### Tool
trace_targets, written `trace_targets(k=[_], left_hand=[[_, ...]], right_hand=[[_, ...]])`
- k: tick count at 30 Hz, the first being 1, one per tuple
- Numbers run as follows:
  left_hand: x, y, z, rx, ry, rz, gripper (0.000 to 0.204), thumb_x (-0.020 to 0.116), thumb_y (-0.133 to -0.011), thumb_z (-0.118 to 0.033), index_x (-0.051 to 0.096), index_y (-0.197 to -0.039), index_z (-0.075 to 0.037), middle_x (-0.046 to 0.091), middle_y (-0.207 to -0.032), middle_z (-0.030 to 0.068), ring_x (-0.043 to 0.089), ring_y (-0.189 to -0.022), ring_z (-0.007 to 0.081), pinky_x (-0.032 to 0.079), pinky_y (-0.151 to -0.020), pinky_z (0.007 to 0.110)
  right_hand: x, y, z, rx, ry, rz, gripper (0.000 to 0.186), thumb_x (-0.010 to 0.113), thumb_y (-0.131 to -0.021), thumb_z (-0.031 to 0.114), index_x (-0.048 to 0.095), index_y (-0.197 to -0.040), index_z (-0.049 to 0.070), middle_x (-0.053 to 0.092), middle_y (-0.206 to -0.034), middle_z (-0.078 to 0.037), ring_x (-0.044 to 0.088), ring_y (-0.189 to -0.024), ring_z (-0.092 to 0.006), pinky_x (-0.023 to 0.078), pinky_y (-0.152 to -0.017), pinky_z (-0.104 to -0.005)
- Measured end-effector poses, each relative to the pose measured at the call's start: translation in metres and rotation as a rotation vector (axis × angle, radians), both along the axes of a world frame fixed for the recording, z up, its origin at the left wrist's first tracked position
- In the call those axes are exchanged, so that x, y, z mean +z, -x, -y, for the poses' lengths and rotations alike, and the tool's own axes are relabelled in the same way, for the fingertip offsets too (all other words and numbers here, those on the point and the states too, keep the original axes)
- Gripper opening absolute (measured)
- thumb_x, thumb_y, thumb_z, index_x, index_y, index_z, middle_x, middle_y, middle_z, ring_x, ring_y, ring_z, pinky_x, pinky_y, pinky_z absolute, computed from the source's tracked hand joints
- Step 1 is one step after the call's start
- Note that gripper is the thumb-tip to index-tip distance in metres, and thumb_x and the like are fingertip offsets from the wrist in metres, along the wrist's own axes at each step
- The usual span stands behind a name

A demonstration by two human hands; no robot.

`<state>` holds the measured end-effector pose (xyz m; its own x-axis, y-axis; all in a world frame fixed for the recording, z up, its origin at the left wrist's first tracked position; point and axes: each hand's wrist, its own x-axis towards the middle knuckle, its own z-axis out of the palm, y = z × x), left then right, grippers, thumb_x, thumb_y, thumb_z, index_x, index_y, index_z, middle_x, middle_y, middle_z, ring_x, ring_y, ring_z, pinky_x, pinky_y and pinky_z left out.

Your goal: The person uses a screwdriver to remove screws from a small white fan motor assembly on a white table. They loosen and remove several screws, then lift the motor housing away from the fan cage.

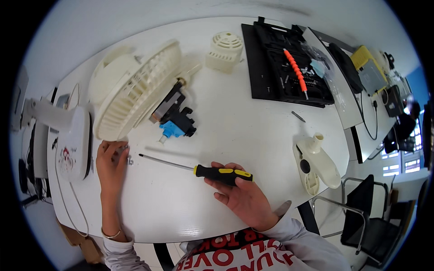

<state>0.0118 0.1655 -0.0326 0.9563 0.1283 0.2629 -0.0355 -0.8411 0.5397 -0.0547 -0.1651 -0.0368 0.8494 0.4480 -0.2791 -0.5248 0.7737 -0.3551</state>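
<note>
A black-and-yellow screwdriver [224, 174] lies across the fingers of my right hand [246, 196], its handle held by the thumb and its shaft pointing left above the table. My left hand [112, 159] is at the table's left, just below the rim of a cream fan housing [135, 97]. Its fingers are bent together; a tiny metal bit shows at the tips, too small to name. Beside them lie small screws [130, 161]. Against the fan housing sits a dark motor [169, 105] with a blue plastic part [172, 129].
A cream vented cover [224, 50] stands at the back. Farther right is an open black tool case [289, 63] with an orange flexible shaft [294, 70]. A bit [298, 116] lies below it. At right rests a cream stand piece [318, 162]; at left, a white lamp-like device [74, 144].
</note>
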Motion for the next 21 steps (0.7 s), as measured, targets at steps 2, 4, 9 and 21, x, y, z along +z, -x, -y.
trace_targets(k=[2, 4, 9, 21], left_hand=[[-0.002, -0.001, -0.001, 0.013, 0.003, -0.018, 0.017, 0.070, -0.083, 0.001, 0.070, -0.100, -0.002, 0.060, -0.096, 0.0067, 0.055, -0.073, 0.0175, 0.047, -0.066, 0.030], [-0.004, -0.001, -0.002, 0.007, 0.032, -0.014, 0.016, 0.070, -0.084, 0.002, 0.070, -0.100, -0.001, 0.060, -0.096, 0.0074, 0.057, -0.072, 0.0172, 0.047, -0.066, 0.029], [-0.009, -0.002, -0.003, 0.008, 0.071, -0.009, 0.012, 0.068, -0.088, 0.002, 0.070, -0.100, -0.001, 0.062, -0.097, 0.0064, 0.058, -0.074, 0.0145, 0.044, -0.065, 0.027], [-0.016, -0.003, -0.011, -0.047, 0.032, 0.063, 0.013, 0.067, -0.088, 0.002, 0.069, -0.101, -0.002, 0.062, -0.094, 0.0062, 0.057, -0.073, 0.0124, 0.044, -0.064, 0.025]], right_hand=[[0.001, 0.000, 0.001, 0.012, -0.004, -0.018, 0.036, 0.052, -0.101, 0.017, 0.045, -0.137, 0.016, 0.033, -0.157, -0.011, 0.042, -0.141, -0.0317, 0.048, -0.104, -0.0365], [0.001, 0.000, 0.001, 0.033, -0.007, -0.030, 0.036, 0.053, -0.101, 0.017, 0.044, -0.136, 0.016, 0.034, -0.157, -0.010, 0.042, -0.141, -0.0302, 0.046, -0.104, -0.0361], [0.000, 0.000, 0.001, 0.071, -0.008, -0.024, 0.036, 0.054, -0.101, 0.016, 0.043, -0.135, 0.016, 0.036, -0.156, -0.009, 0.041, -0.142, -0.0263, 0.042, -0.107, -0.0363], [0.000, 0.000, 0.003, 0.096, -0.008, -0.032, 0.037, 0.055, -0.099, 0.012, 0.044, -0.134, 0.016, 0.036, -0.156, -0.009, 0.042, -0.140, -0.0235, 0.043, -0.107, -0.0354]])
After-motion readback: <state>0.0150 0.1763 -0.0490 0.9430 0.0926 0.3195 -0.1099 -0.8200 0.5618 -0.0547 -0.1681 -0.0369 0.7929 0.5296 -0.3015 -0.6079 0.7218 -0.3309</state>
